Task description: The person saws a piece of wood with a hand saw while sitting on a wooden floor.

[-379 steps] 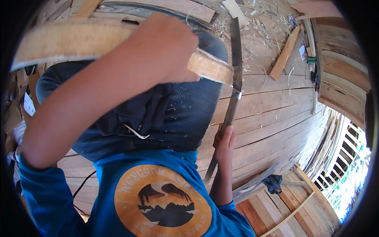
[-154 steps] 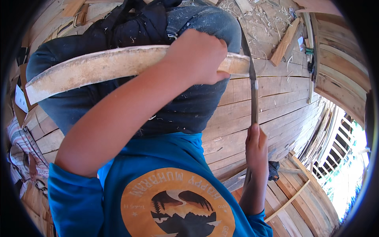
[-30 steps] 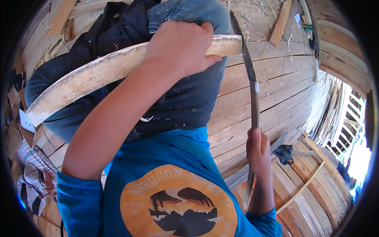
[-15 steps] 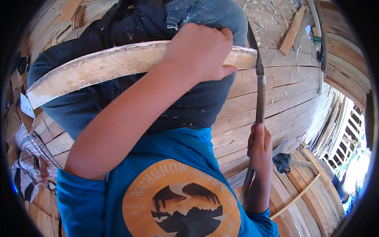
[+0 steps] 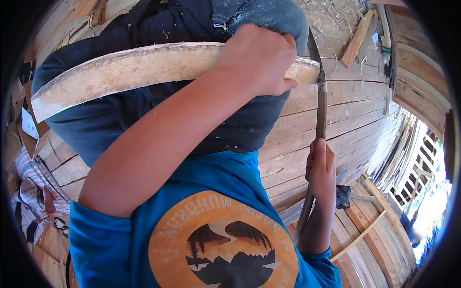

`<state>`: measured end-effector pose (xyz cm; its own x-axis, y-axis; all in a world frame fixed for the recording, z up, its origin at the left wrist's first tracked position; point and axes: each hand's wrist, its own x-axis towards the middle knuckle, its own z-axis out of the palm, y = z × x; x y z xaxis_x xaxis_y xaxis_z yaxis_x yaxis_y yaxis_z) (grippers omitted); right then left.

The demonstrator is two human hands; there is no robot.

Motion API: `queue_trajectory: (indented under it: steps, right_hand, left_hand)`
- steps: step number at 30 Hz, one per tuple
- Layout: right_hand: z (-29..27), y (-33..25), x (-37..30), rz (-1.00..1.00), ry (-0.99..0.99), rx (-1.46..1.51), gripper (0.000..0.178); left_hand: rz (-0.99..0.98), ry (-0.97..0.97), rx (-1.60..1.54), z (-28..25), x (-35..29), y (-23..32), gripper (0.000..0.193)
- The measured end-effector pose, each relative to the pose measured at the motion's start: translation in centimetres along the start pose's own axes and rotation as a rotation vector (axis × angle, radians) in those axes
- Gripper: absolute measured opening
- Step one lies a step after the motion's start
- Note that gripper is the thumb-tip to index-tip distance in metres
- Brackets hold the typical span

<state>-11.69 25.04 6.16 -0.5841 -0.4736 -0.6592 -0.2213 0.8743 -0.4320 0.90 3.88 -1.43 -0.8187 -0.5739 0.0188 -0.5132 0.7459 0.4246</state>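
A plank floor [image 5: 288, 165] spread below the dark trousers [image 5: 201, 122]. Across that lap, from its left edge to past its right one, reached a curved wooden piece [image 5: 134, 69]. A saw [image 5: 321, 113] met the right end (touching, by the look of it). The left hand [image 5: 259, 60] had its grip closed around the piece; the right hand [image 5: 321, 165] gripped the saw.

Floor [image 5: 353, 103]: bare wooden planks, dark gaps between boards. Curled wood shavings [image 5: 333, 10] scattered far right, thickest at far edge. Squared wood offcut [image 5: 357, 38] also far right, lying lengthwise near-far. Small pale chip [image 5: 278, 158] nearer.
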Motion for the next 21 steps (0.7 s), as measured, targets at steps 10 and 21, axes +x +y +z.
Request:
queue_trajectory:
  steps: [10, 21]
  right_hand:
    - [0.0, -0.9, -0.4, 0.035, -0.002, 0.009, 0.051]
    - [-0.3, -0.6, -1.3, 0.031, 0.013, 0.011, 0.050]
  left_hand:
    - [0.001, 0.041, 0.009, 0.1, 0.0, 0.2, 0.054]
    - [0.021, 0.005, -0.099, -0.2, 0.1, 0.4, 0.052]
